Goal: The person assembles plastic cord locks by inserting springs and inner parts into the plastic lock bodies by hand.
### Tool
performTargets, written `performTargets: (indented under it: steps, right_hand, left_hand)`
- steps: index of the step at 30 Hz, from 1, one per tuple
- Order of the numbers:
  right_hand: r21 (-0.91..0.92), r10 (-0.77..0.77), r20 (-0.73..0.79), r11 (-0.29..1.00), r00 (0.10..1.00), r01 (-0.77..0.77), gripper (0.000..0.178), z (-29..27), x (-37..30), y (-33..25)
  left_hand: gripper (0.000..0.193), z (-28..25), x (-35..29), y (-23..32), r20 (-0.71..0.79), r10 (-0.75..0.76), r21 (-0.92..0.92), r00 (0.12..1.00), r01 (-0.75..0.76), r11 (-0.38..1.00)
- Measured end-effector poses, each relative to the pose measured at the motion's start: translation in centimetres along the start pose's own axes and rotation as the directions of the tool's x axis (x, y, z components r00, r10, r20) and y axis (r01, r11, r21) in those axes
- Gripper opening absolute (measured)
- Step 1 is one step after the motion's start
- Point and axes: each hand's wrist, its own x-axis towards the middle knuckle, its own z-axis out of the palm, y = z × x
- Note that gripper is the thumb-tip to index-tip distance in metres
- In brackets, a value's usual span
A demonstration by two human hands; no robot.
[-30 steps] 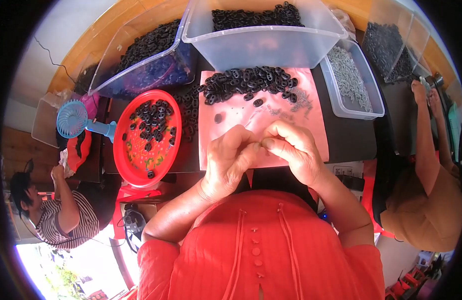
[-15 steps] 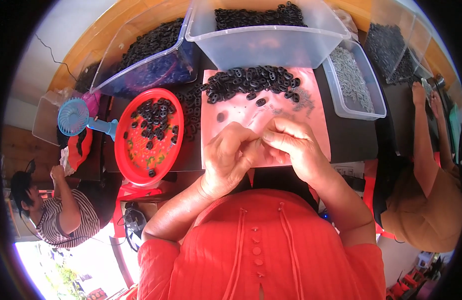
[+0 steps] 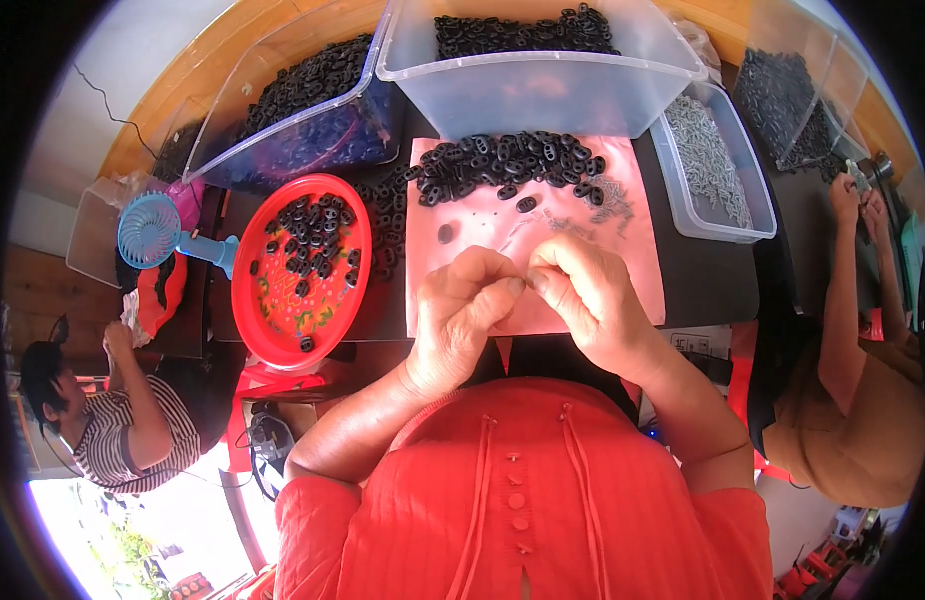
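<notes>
My left hand (image 3: 464,318) and my right hand (image 3: 590,300) meet over the near part of a pink cloth (image 3: 634,262), thumbs and forefingers pinched together. What sits between the fingertips is too small and covered to make out. Beyond them on the cloth lies a heap of black oval two-holed pieces (image 3: 497,165), with one black piece (image 3: 525,204) apart from it. Small grey metal pins (image 3: 610,200) are scattered at the right of the heap. To the left, a red oval tray (image 3: 244,320) holds more black pieces on its patterned bottom.
A large clear bin (image 3: 542,95), a left bin (image 3: 272,150) of black pieces and a narrow box (image 3: 727,235) of grey pins line the back. A blue handheld fan (image 3: 150,232) stands beside the tray. Co-workers sit at left (image 3: 147,425) and right (image 3: 852,420).
My fingertips have shifted slightly against each other, still pinched. The whole view has moved a little; the pieces and trays lie as before.
</notes>
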Motion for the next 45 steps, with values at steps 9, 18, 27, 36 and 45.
performTargets:
  steps: [9,18,27,36,45]
  right_hand:
    - [-0.031,-0.016,0.018,0.999,1.000,0.017,0.005,-0.3,-0.2,-0.1]
    - [0.295,0.331,0.049,0.897,0.942,-0.330,0.012,-0.2,-0.3,-0.6]
    - [0.217,0.257,0.073,0.939,0.964,-0.267,0.012,0.3,-0.5,-0.2]
    - [-0.132,-0.182,0.013,0.974,0.983,0.182,0.010,0.2,-0.1,1.0]
    - [-0.105,-0.213,0.031,0.971,0.977,0.215,0.008,-0.3,-0.2,0.8]
  left_hand:
    - [0.015,0.0,0.2,-0.2,0.025,-0.146,-0.165,0.989,0.148,0.975]
    - [0.012,0.1,0.3,-1.3,-0.020,0.347,0.225,0.937,-0.334,0.915]
    - [0.008,-0.5,0.0,-1.0,0.038,0.342,0.321,0.939,-0.336,0.885]
    - [0.012,-0.1,-0.2,-0.4,-0.022,0.042,0.042,0.999,-0.041,0.998]
    - [0.010,0.0,0.0,0.1,0.026,-0.150,-0.162,0.988,0.152,0.975]
